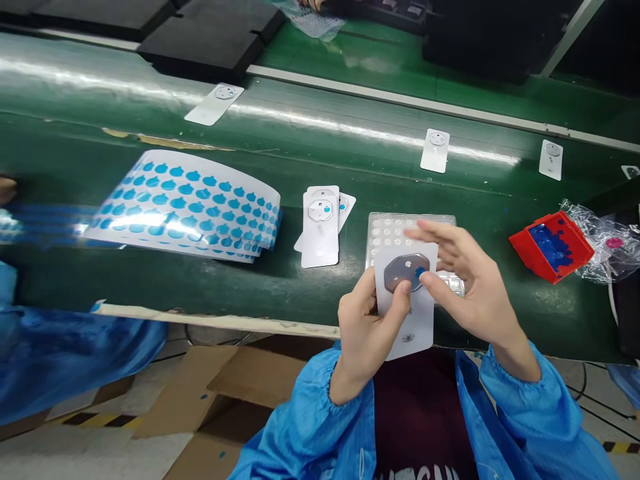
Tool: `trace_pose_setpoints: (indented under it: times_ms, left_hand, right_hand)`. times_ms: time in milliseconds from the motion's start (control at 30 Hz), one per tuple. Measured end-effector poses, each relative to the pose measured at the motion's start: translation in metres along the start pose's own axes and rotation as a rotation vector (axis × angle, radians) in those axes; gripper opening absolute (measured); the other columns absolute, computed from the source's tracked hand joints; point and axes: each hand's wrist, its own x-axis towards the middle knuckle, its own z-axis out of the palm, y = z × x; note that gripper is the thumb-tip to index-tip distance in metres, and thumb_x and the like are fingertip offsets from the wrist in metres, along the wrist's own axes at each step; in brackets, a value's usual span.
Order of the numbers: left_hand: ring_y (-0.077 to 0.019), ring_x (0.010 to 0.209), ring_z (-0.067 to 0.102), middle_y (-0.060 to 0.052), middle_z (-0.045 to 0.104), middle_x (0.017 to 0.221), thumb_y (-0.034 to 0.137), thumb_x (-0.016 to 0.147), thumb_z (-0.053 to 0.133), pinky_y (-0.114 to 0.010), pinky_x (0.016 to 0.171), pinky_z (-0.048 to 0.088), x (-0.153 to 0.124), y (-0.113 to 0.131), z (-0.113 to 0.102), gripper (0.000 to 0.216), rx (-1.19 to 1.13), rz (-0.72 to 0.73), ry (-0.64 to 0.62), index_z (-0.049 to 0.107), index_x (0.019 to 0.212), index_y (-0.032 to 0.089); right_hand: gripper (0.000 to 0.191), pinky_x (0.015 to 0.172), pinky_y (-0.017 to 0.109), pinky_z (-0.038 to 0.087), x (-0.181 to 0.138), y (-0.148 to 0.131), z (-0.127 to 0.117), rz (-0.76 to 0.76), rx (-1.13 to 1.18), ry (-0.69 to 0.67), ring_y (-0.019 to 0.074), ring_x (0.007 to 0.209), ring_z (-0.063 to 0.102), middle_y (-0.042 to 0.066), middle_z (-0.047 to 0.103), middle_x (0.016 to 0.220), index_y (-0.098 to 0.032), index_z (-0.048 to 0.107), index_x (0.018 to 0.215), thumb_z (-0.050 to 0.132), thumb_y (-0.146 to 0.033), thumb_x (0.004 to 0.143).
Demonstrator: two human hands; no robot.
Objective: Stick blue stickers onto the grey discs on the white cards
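Observation:
My left hand (367,320) grips a white card (407,313) that carries a grey octagonal metal disc (406,270), thumb pressed on the disc's lower edge. My right hand (465,283) has its thumb and forefinger pinched on a small blue sticker (421,273) at the disc's right side, the other fingers spread. Both hands hover over the near edge of the green conveyor belt (300,133). Behind the card lies a clear blister tray (390,230) with rows of small round parts.
A small stack of white cards with discs (321,227) lies left of the tray. Curled sheets of blue stickers (185,203) sit further left. A red box of blue pieces (550,247) rests on a plastic bag at right. Single cards (435,150) lie along the belt. Cardboard boxes (235,393) stand below.

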Motion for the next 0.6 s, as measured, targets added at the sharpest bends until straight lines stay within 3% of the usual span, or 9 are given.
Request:
trace_pose_setpoints:
  times_ms: [100,167,267,433,600]
  left_hand:
    - [-0.0062,0.044,0.043,0.009,0.053,0.055,0.029,0.101,0.072,-0.016,0.041,0.035,0.000,0.002,0.002,0.017,-0.046,-0.061,-0.007,0.069,0.087,0.019]
    - [-0.0059,0.045,0.042,0.009,0.051,0.055,0.029,0.100,0.073,-0.016,0.041,0.035,0.000,0.002,0.004,0.021,-0.027,-0.052,0.001,0.066,0.083,0.019]
    - [-0.0059,0.046,0.044,0.009,0.052,0.055,0.025,0.100,0.072,-0.016,0.045,0.038,0.000,0.001,0.005,0.021,0.044,0.021,0.025,0.064,0.081,0.019]
    - [-0.0070,0.049,0.054,0.008,0.062,0.061,0.019,0.100,0.070,-0.016,0.051,0.045,0.000,0.002,0.004,0.008,0.151,0.147,0.004,0.068,0.092,0.020]
    - [-0.0069,0.048,0.053,0.009,0.060,0.061,0.017,0.099,0.069,-0.016,0.050,0.045,-0.001,0.003,0.001,0.005,0.178,0.171,-0.014,0.068,0.095,0.019]
  right_hand:
    - [0.040,0.085,0.036,0.065,-0.005,0.009,0.008,-0.325,-0.391,0.306,0.0238,0.111,0.074,0.009,0.075,0.125,-0.025,0.067,0.134,0.074,-0.013,0.097]
    - [0.031,0.078,0.034,0.062,-0.007,0.014,0.010,-0.488,-0.599,0.372,0.0207,0.094,0.074,0.005,0.077,0.103,-0.025,0.071,0.119,0.078,-0.009,0.093]
    - [0.023,0.070,0.031,0.058,-0.008,0.014,0.010,-0.538,-0.719,0.356,0.0176,0.081,0.070,0.001,0.075,0.088,-0.023,0.070,0.109,0.080,-0.008,0.093]
    - [0.019,0.070,0.031,0.057,-0.007,0.009,0.004,-0.571,-0.772,0.318,0.0173,0.078,0.070,0.003,0.076,0.086,-0.019,0.069,0.101,0.079,-0.005,0.093]
    - [0.016,0.070,0.031,0.058,-0.006,0.014,0.002,-0.685,-0.831,0.305,0.0170,0.076,0.071,0.003,0.076,0.084,-0.018,0.069,0.099,0.077,-0.006,0.093]
